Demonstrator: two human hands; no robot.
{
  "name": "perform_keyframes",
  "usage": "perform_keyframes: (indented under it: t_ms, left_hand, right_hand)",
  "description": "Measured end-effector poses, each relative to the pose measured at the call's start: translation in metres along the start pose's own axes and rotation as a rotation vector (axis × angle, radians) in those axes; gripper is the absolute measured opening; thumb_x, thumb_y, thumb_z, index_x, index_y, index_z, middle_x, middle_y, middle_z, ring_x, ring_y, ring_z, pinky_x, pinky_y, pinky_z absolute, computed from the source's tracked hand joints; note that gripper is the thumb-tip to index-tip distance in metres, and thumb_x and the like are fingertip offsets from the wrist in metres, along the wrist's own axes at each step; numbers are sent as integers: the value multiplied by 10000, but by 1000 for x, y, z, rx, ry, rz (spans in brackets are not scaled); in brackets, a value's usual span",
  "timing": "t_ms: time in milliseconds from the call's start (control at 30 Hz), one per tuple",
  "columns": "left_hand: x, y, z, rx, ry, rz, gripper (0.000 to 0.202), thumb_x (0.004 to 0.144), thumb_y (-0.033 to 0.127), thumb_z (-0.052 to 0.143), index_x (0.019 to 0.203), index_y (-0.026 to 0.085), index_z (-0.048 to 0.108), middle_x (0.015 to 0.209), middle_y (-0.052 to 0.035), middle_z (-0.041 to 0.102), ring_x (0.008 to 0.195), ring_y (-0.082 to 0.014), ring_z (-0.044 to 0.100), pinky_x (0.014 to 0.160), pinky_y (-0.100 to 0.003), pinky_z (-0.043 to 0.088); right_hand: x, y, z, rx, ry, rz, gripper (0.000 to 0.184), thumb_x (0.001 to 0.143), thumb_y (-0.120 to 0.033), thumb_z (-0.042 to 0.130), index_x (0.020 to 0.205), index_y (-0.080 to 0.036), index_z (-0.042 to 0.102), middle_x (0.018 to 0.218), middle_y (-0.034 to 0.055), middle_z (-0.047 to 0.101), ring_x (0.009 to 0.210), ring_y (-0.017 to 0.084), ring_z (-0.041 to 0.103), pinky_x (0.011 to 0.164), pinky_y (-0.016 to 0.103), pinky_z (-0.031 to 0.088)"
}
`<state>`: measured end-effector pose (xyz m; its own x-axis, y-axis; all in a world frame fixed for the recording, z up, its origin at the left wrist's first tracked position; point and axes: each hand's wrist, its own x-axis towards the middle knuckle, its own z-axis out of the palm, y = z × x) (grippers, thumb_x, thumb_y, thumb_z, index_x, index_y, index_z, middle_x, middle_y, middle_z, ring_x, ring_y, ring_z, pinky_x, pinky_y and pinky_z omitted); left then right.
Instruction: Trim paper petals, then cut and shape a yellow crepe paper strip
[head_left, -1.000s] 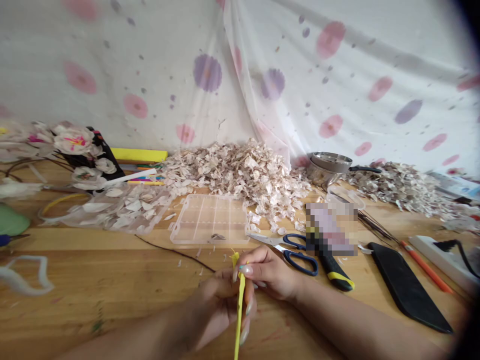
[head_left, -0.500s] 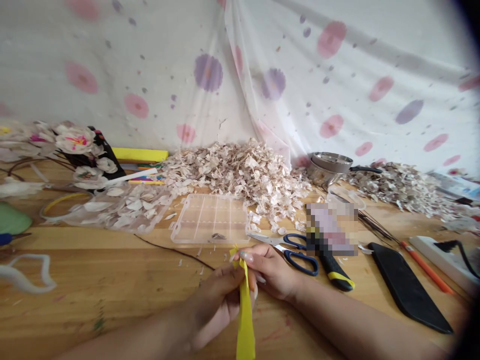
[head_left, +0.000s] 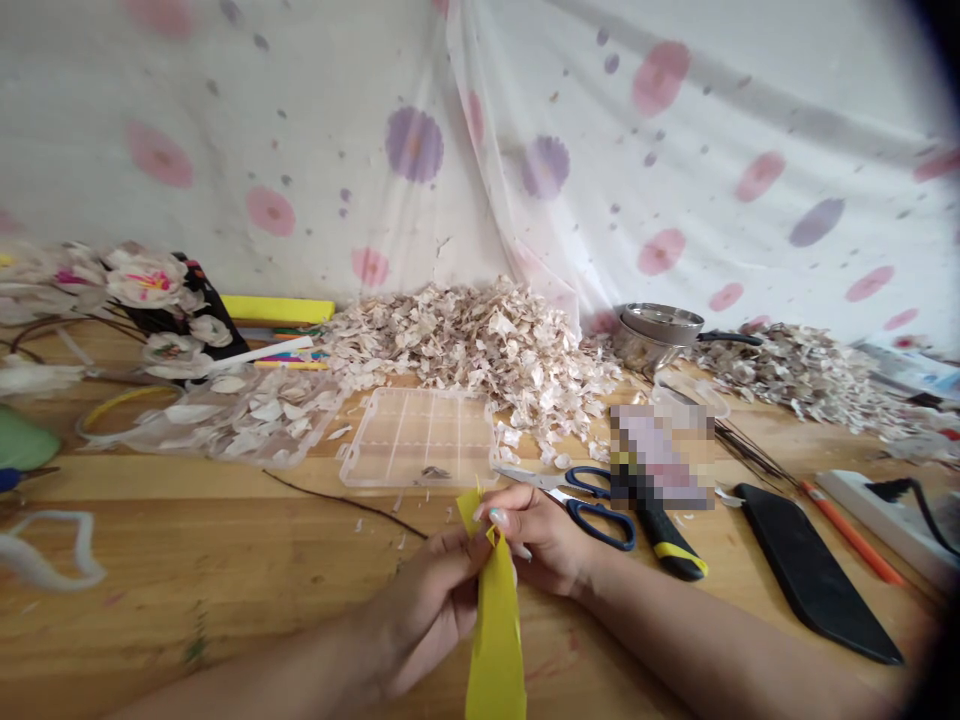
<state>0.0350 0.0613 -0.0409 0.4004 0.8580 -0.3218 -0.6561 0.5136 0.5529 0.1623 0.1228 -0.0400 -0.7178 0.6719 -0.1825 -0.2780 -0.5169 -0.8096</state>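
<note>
A yellow paper-like strip (head_left: 496, 640) hangs down from my fingers toward the bottom edge, its short upper end sticking up above them. My left hand (head_left: 442, 590) is closed on the strip from the left. From the right, my right hand (head_left: 536, 535) pinches it near the top, thumb and fingertips close to the left thumb. A thin dark wire-like stem (head_left: 345, 497) runs across the table to the left hand; whether it is held there is hidden. Just beyond the right hand lie scissors (head_left: 600, 525) with dark blue handles.
Behind the hands is a clear compartment box (head_left: 424, 440), then a large heap of pale flakes (head_left: 480, 340). On the right lie a yellow-black handle (head_left: 671, 540), a black flat case (head_left: 814, 570), an orange pen-like stick (head_left: 851, 535) and a power strip (head_left: 892, 525). Petal flowers (head_left: 150, 280) stand left.
The yellow strip has turned and now shows its broader face. More of its upper end sticks out above the fingers. Both hands stay in nearly the same place.
</note>
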Motion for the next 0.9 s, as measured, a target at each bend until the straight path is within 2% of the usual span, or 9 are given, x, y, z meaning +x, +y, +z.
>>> perform_keyframes:
  t_ms: [133, 267, 467, 633, 800, 900]
  left_hand:
    - [0, 1, 0, 16, -3, 4, 270, 574, 340, 827, 636, 112, 698, 583, -10, 625, 561, -94, 503, 582, -212, 393]
    - [-1, 3, 2, 6, 30, 3, 261, 558, 324, 838, 630, 116, 698, 579, -8, 625, 564, -97, 504, 579, -210, 391]
    - [0, 4, 6, -43, 28, 21, 236, 580, 316, 828, 637, 127, 698, 594, -1, 636, 550, -90, 506, 577, -213, 397]
    - [1, 3, 6, -31, -19, 71, 210, 630, 319, 798, 650, 136, 699, 577, 13, 625, 527, -82, 503, 583, -212, 393]
    - [1, 2, 5, -65, 25, 69, 225, 617, 306, 808, 704, 131, 695, 626, 10, 640, 575, -81, 520, 575, -190, 385]
    - [2, 2, 2, 2, 16, 67, 256, 638, 349, 784, 645, 130, 649, 510, 28, 591, 472, -66, 473, 503, -183, 349]
  right_hand:
    - [1, 1, -1, 8, 2, -10, 341, 539, -385, 824, 518, -125, 604, 332, -77, 394, 324, 53, 339, 349, 184, 246]
    - [1, 0, 1, 10, 29, -39, 319, 529, -368, 831, 557, -115, 638, 346, -79, 395, 338, 44, 322, 363, 182, 226]
    - [-1, -4, 7, 20, 2, -64, 304, 614, -364, 787, 538, -117, 628, 404, -57, 436, 376, 43, 329, 411, 188, 253]
    - [0, -4, 8, 62, 39, -52, 270, 588, -351, 807, 632, -117, 679, 414, -70, 421, 406, 37, 290, 439, 179, 241]
    - [0, -2, 6, 99, 19, -45, 297, 599, -374, 807, 745, -133, 714, 414, -68, 453, 404, 40, 313, 446, 177, 244]
    - [1, 0, 3, 66, -9, -50, 305, 618, -394, 795, 734, -124, 713, 427, -43, 513, 390, 49, 365, 431, 183, 258]
